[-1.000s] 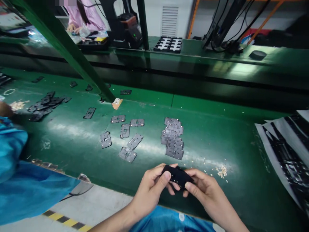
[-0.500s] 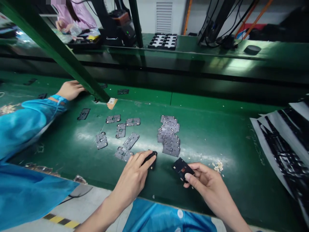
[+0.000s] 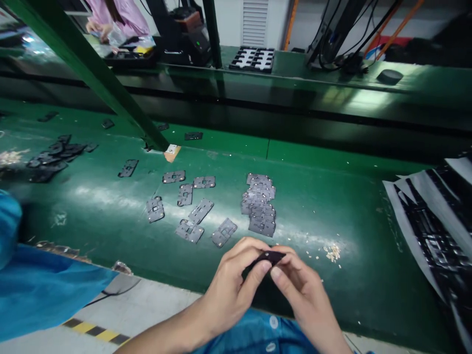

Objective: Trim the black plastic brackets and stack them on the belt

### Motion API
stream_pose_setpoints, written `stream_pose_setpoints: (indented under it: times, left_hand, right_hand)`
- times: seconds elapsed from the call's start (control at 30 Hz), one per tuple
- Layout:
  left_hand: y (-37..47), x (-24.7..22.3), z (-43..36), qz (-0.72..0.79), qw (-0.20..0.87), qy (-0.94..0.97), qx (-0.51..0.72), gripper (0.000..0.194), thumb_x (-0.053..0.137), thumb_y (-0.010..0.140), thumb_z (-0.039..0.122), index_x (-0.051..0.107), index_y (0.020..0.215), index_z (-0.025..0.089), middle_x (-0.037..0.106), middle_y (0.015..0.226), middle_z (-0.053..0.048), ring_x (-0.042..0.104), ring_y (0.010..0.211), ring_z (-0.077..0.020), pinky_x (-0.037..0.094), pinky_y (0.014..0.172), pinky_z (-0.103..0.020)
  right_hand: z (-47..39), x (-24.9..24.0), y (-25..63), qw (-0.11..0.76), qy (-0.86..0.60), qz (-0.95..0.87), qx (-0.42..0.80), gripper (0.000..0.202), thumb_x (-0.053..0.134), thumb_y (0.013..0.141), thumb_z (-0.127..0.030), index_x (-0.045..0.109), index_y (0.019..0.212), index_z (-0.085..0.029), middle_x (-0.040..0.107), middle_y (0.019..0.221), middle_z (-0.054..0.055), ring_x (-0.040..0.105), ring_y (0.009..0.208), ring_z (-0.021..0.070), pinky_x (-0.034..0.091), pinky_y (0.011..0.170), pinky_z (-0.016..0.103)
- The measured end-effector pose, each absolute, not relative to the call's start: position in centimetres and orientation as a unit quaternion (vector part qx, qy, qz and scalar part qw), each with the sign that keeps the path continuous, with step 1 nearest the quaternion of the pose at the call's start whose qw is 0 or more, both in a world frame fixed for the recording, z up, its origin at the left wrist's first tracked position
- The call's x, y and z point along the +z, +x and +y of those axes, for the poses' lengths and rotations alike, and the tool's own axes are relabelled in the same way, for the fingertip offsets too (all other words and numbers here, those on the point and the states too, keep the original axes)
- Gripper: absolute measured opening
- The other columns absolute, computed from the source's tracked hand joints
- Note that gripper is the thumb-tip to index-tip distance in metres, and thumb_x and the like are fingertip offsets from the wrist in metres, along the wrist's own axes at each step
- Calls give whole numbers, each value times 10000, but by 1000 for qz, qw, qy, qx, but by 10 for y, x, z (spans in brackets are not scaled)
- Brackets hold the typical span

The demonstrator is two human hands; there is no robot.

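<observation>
Both my left hand and my right hand grip one small black plastic plate between thumbs and fingers, just over the front part of the bench. It is tilted, and the fingers cover much of it. Just beyond my hands lies a single flat plate with a cut-out. Right of that, an overlapping row of similar plates runs away from me. Several more plates are scattered to the left on the green bench.
A pile of dark plates lies far left, near a blue sleeve. A green slanted post meets the bench. Pale chips lie to the right, before black-and-white sheets. Across stands a person in pink.
My left hand has left a plate flat on the bench and come right to join my right hand on the black plate. The co-worker's hand at left has withdrawn from view.
</observation>
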State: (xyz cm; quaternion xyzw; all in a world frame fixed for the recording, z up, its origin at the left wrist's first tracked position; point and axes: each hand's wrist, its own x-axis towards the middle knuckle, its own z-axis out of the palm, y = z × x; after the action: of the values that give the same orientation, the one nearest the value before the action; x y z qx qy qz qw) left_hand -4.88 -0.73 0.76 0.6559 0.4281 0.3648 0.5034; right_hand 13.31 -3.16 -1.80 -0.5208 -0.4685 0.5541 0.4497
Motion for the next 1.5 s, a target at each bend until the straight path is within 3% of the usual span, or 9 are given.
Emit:
stream_pose_setpoints:
  times: [0.1,0.17,0.27,0.37,0.6,0.73,1.03,1.27,1.5]
  left_hand:
    - [-49,19,4,418,515,702,258,223,463,1114,249,648,1009,184,710,963,-58,676,878,-193,515,807,-310]
    - [-48,25,7,414,532,712,198,240,443,1115,264,606,954,194,711,863,-33,676,799,-188,495,767,-312]
    - [-42,24,4,428,609,629,224,229,494,1101,329,566,926,200,715,793,-10,677,682,-158,500,698,-283]
    - [-36,14,-2,448,657,532,290,306,567,1074,412,547,855,199,651,726,18,581,577,-114,444,580,-236]
    - [-31,8,-9,430,546,628,350,288,459,1123,348,558,894,206,553,740,41,523,657,-113,394,637,-236]
    - [-28,11,-12,427,538,643,338,263,411,1137,325,520,924,216,489,727,56,474,630,-108,363,615,-243]
    - [-20,10,-15,413,600,587,352,313,402,1140,399,483,900,215,375,694,61,395,603,-112,305,570,-259]
    - [-19,5,-18,385,652,547,356,304,388,1149,414,468,938,211,385,671,72,361,563,-92,296,552,-237]
    - [-15,5,-20,399,660,530,354,315,381,1149,430,459,936,211,408,673,68,369,562,-90,306,540,-227]
  right_hand:
    - [-25,-5,152,471,-542,-553,424,226,726,992,-260,714,1218,-267,679,1244,72,699,1098,171,584,945,235]
    - [-22,3,159,460,-520,-593,407,199,695,1008,-215,712,1197,-276,701,1139,53,723,995,157,604,888,235]
    - [-23,8,157,466,-513,-597,405,149,683,1011,-178,717,1108,-286,709,922,-1,727,766,120,617,714,187]
    - [-28,4,153,513,-527,-552,392,301,716,979,-150,672,1225,-317,720,883,-22,723,671,113,632,626,174]
    - [-32,-8,165,529,-496,-625,290,288,643,971,-24,709,1151,-238,724,1037,61,772,862,163,678,704,232]
    - [-32,-11,169,517,-488,-669,216,337,655,922,65,731,1129,-189,748,1054,93,765,964,194,677,758,266]
    - [-37,-12,170,498,-511,-684,150,481,681,875,74,772,1209,-261,802,1087,73,805,894,229,702,711,332]
    - [-36,-10,171,481,-518,-692,147,408,681,883,58,761,1156,-235,792,1046,79,800,871,219,697,757,325]
    - [-34,-10,169,477,-518,-686,183,323,635,913,43,740,1083,-211,744,1003,88,762,832,200,660,638,273]
